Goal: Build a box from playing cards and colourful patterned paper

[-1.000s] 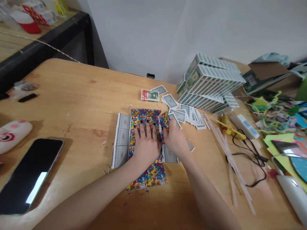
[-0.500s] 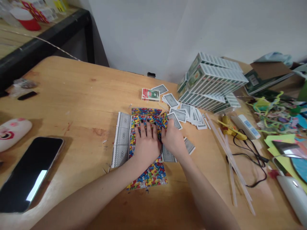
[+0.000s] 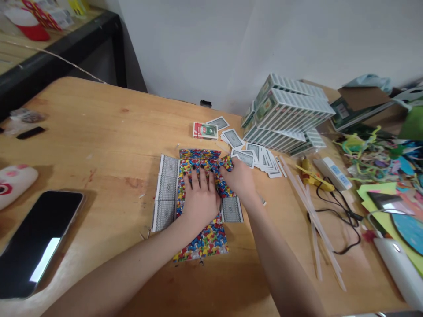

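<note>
A sheet of brightly coloured patterned paper (image 3: pixel 214 240) lies in front of me, creased into panels, with its far strip tilted up. Playing cards (image 3: pixel 167 187) are joined in a row along its left side, and a grey-backed card (image 3: pixel 232 210) shows at its right side. My left hand (image 3: pixel 200 198) presses flat on the middle of the paper, fingers spread. With thumb and fingers closed, my right hand (image 3: pixel 241 178) grips the right-hand patterned flap (image 3: pixel 225 188) near its far end. My left palm hides part of the middle panel.
Loose playing cards (image 3: pixel 264 158) and a red-and-green card box (image 3: pixel 205 130) lie beyond the paper. Stacked card boxes (image 3: pixel 291 110) stand at the back right. Translucent glue sticks (image 3: pixel 312 220), a yellow glue gun (image 3: pixel 312 174) and a power strip (image 3: pixel 333 171) are right; a phone (image 3: pixel 39 242) is left.
My right hand has shifted slightly and the right-hand flap now lies further out, showing more pattern and covering part of the cards. My left hand stays pressed on the paper.
</note>
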`<action>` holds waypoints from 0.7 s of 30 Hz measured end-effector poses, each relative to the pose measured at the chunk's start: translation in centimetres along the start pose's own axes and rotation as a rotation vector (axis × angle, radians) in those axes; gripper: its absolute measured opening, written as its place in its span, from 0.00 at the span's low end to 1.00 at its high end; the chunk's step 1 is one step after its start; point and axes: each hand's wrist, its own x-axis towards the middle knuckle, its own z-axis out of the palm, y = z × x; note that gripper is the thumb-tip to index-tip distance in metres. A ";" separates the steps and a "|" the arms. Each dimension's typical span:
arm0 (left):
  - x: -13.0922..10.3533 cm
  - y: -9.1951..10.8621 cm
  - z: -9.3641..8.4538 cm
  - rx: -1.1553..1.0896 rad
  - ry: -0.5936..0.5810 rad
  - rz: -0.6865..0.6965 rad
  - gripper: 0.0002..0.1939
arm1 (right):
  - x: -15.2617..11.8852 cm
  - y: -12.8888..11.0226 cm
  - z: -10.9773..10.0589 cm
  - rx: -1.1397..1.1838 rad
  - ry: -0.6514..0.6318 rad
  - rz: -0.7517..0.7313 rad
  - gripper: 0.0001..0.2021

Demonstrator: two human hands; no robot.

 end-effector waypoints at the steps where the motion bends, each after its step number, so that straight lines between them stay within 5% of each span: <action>1: 0.0 0.0 0.0 -0.001 -0.002 -0.001 0.29 | 0.3 -0.2 0.1 0.001 0.003 -0.001 0.12; 13: -0.1 0.0 0.0 -0.007 0.000 0.006 0.30 | -0.1 -2.6 0.0 -0.103 -0.064 -0.032 0.12; 21: 0.0 0.1 0.0 -0.020 0.021 0.001 0.29 | 0.1 -0.6 0.5 0.153 -0.087 -0.077 0.14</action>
